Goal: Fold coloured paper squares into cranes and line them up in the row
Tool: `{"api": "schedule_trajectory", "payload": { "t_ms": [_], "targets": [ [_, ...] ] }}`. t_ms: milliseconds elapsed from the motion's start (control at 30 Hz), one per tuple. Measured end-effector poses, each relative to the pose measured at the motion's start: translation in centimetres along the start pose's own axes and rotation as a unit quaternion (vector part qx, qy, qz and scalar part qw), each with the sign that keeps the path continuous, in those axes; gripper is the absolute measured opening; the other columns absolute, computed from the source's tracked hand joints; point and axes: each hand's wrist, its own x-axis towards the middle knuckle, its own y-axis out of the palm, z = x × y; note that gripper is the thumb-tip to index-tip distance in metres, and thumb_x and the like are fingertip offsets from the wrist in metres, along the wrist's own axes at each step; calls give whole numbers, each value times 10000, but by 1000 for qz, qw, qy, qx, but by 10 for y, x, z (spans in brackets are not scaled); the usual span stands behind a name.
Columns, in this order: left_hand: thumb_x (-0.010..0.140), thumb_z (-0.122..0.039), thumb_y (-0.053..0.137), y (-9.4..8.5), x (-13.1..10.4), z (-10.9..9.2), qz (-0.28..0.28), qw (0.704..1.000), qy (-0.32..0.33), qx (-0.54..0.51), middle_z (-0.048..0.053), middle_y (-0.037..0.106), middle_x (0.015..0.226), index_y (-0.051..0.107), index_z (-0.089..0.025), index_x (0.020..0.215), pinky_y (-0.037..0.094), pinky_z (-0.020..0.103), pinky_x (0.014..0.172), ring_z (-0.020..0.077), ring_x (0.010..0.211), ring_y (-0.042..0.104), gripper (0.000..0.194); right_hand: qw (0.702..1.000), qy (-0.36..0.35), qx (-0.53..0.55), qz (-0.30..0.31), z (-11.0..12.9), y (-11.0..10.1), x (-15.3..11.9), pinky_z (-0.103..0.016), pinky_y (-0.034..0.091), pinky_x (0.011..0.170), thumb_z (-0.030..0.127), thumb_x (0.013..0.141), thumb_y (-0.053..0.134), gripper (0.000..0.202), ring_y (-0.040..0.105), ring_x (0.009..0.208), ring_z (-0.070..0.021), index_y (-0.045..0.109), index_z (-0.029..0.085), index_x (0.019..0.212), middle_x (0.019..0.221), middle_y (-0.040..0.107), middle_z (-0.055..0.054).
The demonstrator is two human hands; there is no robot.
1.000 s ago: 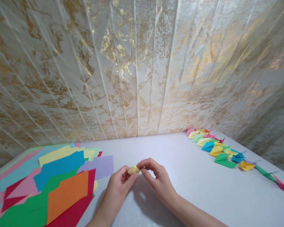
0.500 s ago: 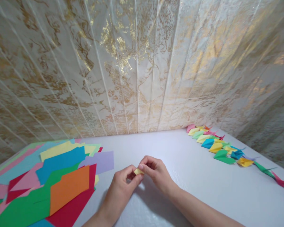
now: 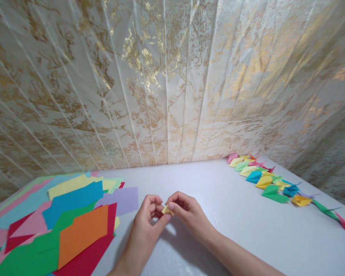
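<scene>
Small pale yellow folded paper [image 3: 167, 211] pinched between two hands over a white table [image 3: 247, 237]

The folded paper is held near the middle of the table's front part, where it is partly covered by fingers. By the right hand [image 3: 191, 214] it is gripped between thumb and curled forefinger, with little gap left. By the left hand [image 3: 146, 220] it is steadied at its lower edge, the thumb pressed close and the other fingers loosely curled, a small opening being left among them.

By the table's left side a spread of overlapping paper sheets is borne: an orange sheet [image 3: 83, 237] is laid partly over a red sheet [image 3: 87, 255], and a blue sheet [image 3: 74, 203] and a lilac sheet [image 3: 125, 201] are seen farther back. Along the right side, folded paper figures [image 3: 254, 176] in many colours are lined up. The table is backed by a gold-patterned curtain [image 3: 149, 111].
</scene>
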Motion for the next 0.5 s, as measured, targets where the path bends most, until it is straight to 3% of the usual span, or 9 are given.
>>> {"api": "schedule_trajectory", "payload": {
  "t_ms": [133, 267, 333, 500],
  "targets": [
    [862, -379, 625, -3, -1, -4, 4, 1000, 22, 11, -43, 550, 816, 465, -245, 969, 465, 269, 746, 158, 783, 585, 234, 999, 14, 38, 13, 0, 2, 0, -293, 393, 667, 536, 758, 776, 377, 542, 659, -145, 604, 202, 795, 711, 626, 10],
    [880, -315, 604, -8, 1, -10, 75, 996, 51, 23, 0, 629, 920, 597, -234, 935, 464, 290, 837, 185, 893, 601, 99, 999, 21, 43, 8, 1, -4, 3, -278, 369, 639, 530, 737, 800, 398, 512, 635, -129, 595, 191, 774, 684, 590, 22],
    [830, -255, 657, -11, 3, -13, 99, 993, 59, 31, 11, 659, 995, 646, -243, 983, 455, 299, 882, 200, 947, 600, 153, 998, 33, 45, 17, 1, -8, 6, -275, 373, 627, 531, 717, 815, 412, 512, 623, -125, 600, 183, 762, 684, 593, 18],
    [804, -209, 656, -15, 9, -9, 94, 993, 58, 36, 11, 688, 961, 686, -238, 963, 449, 305, 890, 203, 932, 611, 164, 997, 37, 55, 31, 1, -12, 8, -273, 393, 619, 535, 720, 809, 410, 514, 587, -121, 618, 194, 843, 650, 596, 31]
  ]
}}
